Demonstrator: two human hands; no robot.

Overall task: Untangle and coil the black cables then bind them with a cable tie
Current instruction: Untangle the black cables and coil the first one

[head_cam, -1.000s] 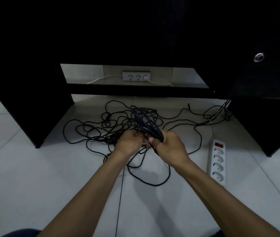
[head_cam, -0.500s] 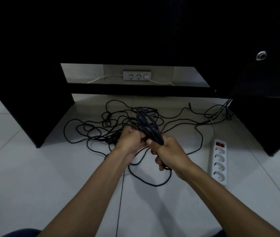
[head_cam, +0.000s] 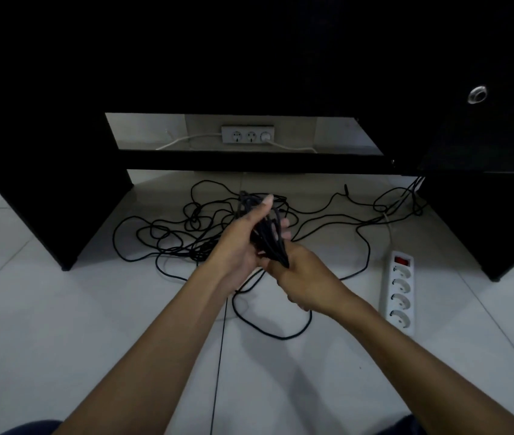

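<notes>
Fingers of left hand (head_cam: pixel 236 246) and right hand (head_cam: pixel 299 277) both clasping black cable bundle (head_cam: pixel 262 230) above floor tangle (head_cam: pixel 186 233)

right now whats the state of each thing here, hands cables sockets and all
left hand: fingers wrapped round the coil, thumb straight
right hand: grips the coil's lower end
coil: bunched loops, held up between both hands, no tie seen
loose cable: tangled, spread on the floor
power strip: flat on the floor, its four sockets empty
wall sockets: white plug in the right one, other two empty
</notes>
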